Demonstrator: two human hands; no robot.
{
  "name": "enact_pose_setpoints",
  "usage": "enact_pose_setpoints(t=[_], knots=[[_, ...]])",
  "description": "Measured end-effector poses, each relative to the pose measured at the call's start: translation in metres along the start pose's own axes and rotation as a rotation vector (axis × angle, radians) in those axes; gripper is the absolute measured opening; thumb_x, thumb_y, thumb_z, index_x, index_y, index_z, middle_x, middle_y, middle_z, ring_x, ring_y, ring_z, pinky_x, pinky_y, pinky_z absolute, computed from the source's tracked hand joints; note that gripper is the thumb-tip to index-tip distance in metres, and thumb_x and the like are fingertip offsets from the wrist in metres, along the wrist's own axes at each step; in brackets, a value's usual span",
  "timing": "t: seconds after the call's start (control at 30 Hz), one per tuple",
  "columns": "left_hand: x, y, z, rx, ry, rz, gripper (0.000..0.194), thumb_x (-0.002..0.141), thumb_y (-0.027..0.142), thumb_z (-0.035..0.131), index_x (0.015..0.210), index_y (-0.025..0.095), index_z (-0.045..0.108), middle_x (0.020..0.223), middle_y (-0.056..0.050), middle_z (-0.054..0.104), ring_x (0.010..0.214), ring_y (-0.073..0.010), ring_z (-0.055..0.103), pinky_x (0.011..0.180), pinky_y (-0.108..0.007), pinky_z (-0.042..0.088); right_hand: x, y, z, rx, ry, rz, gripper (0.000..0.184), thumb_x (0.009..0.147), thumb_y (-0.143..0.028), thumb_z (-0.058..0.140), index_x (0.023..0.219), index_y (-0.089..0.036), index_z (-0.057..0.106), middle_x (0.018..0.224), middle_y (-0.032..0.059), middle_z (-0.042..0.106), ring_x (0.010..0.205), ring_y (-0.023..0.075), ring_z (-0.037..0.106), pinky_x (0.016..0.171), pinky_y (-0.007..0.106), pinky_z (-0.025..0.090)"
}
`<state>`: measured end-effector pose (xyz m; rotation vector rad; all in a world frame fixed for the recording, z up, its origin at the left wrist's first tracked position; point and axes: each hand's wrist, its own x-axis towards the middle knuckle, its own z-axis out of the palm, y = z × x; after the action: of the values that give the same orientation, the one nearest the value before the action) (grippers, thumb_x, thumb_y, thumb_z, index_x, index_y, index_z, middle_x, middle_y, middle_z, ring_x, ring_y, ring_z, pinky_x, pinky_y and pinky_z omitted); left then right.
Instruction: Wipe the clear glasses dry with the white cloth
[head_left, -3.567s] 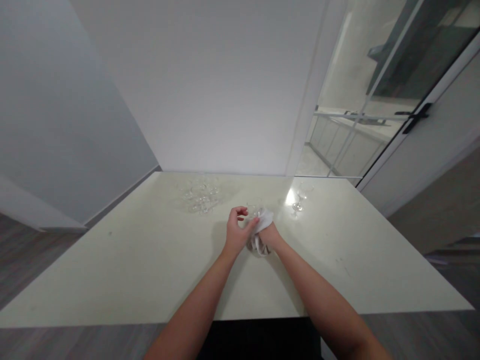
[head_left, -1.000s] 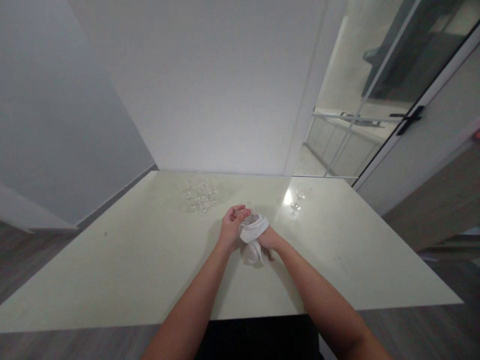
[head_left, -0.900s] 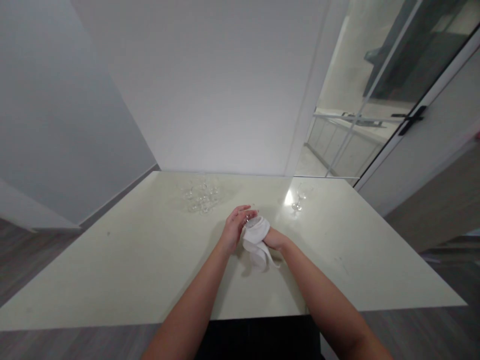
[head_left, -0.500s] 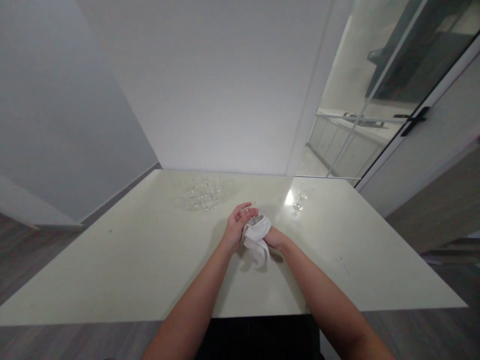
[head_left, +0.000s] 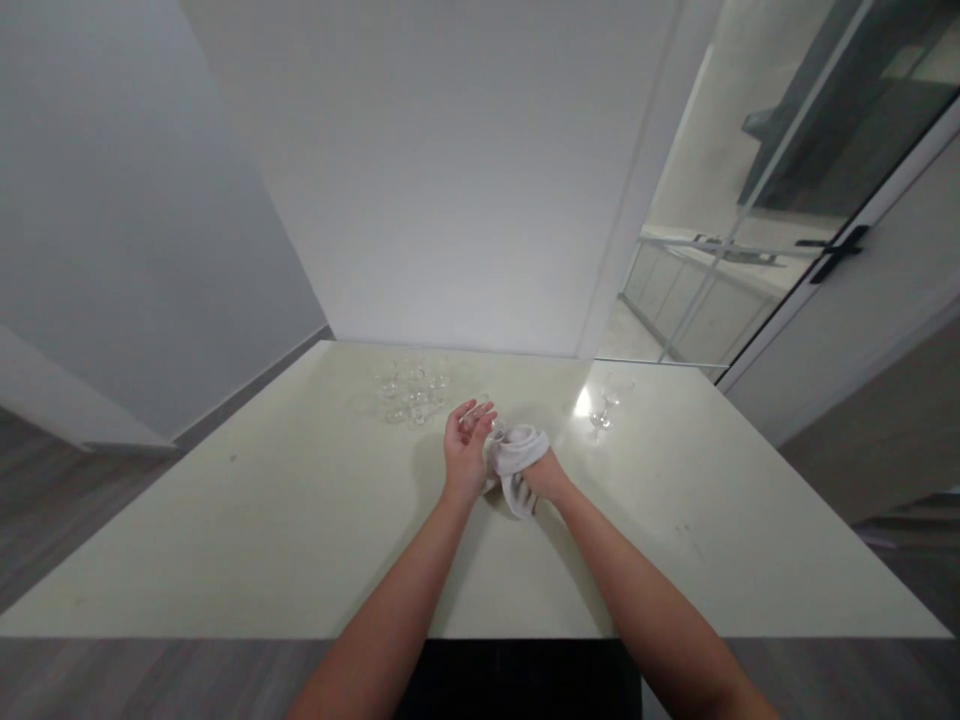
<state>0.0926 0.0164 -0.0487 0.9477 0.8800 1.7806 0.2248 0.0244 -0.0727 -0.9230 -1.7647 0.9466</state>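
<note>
Over the middle of the table, my left hand (head_left: 463,455) curls its fingers around the bowl of a clear wine glass (head_left: 477,408), which lies tilted across them. A white cloth (head_left: 520,447) is bunched against the glass's right end, covering that part. My right hand (head_left: 546,476) grips the cloth from the right, with most of its fingers hidden in the folds. Some of the cloth hangs down between my wrists.
Several clear stemmed glasses (head_left: 415,393) stand clustered at the back left of the pale table (head_left: 262,520). Farther right, clear stemware (head_left: 601,415) stands near a bright reflection. A white panel (head_left: 450,200) rises behind the table, with a glazed door (head_left: 701,270) at right.
My left hand has turned and loosened its fingers around the glass, shifting slightly left. The cloth has bunched up higher around the glass's right end as my right hand moved. The view shifted slightly.
</note>
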Motion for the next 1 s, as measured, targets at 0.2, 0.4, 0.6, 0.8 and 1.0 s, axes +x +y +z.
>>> enact_pose_setpoints(t=[0.2, 0.4, 0.6, 0.8, 1.0], knots=[[0.006, 0.002, -0.008, -0.005, 0.150, 0.075, 0.053, 0.077, 0.047, 0.070, 0.119, 0.023, 0.047, 0.126, -0.014, 0.061, 0.112, -0.0199, 0.062, 0.092, -0.031, 0.047, 0.001, 0.018, -0.002, 0.080, 0.248, 0.087, 0.025, 0.074, -0.022, 0.058, 0.096, -0.018, 0.070, 0.108, 0.0074, 0.071, 0.106, 0.0222, 0.062, 0.101, 0.041, 0.044], [0.012, 0.006, -0.017, -0.082, 0.281, 0.095, 0.045, 0.085, 0.051, 0.059, 0.119, 0.027, 0.043, 0.129, -0.012, 0.060, 0.118, -0.0193, 0.059, 0.095, -0.033, 0.046, 0.005, 0.026, -0.006, 0.529, 0.395, 0.288, 0.040, 0.075, -0.045, 0.062, 0.105, -0.018, 0.064, 0.112, 0.0091, 0.068, 0.101, 0.0225, 0.064, 0.091, 0.039, 0.050], [0.007, 0.003, -0.008, -0.177, 0.073, -0.005, 0.043, 0.085, 0.050, 0.060, 0.116, 0.025, 0.044, 0.134, -0.014, 0.056, 0.123, -0.0220, 0.055, 0.095, -0.038, 0.047, 0.002, 0.023, 0.008, 0.651, 0.269, 0.369, 0.033, 0.069, -0.043, 0.067, 0.093, -0.020, 0.066, 0.090, 0.0034, 0.071, 0.081, 0.0173, 0.063, 0.070, 0.026, 0.051], [-0.008, -0.004, 0.001, -0.041, -0.282, 0.132, 0.053, 0.078, 0.034, 0.073, 0.120, 0.027, 0.042, 0.139, -0.013, 0.050, 0.130, -0.0223, 0.047, 0.103, -0.040, 0.042, 0.001, 0.031, 0.006, 0.369, 0.376, 0.376, 0.027, 0.076, -0.035, 0.055, 0.091, -0.017, 0.069, 0.085, 0.0030, 0.071, 0.080, 0.0171, 0.062, 0.073, 0.027, 0.048], [-0.022, -0.010, 0.006, 0.162, -0.542, 0.212, 0.067, 0.075, 0.030, 0.076, 0.129, 0.024, 0.038, 0.130, -0.014, 0.054, 0.112, -0.0217, 0.059, 0.101, -0.042, 0.044, -0.001, 0.027, 0.001, 0.206, 0.289, 0.244, 0.016, 0.064, -0.028, 0.057, 0.069, -0.015, 0.066, 0.068, 0.0026, 0.066, 0.064, 0.0158, 0.055, 0.060, 0.026, 0.044]])
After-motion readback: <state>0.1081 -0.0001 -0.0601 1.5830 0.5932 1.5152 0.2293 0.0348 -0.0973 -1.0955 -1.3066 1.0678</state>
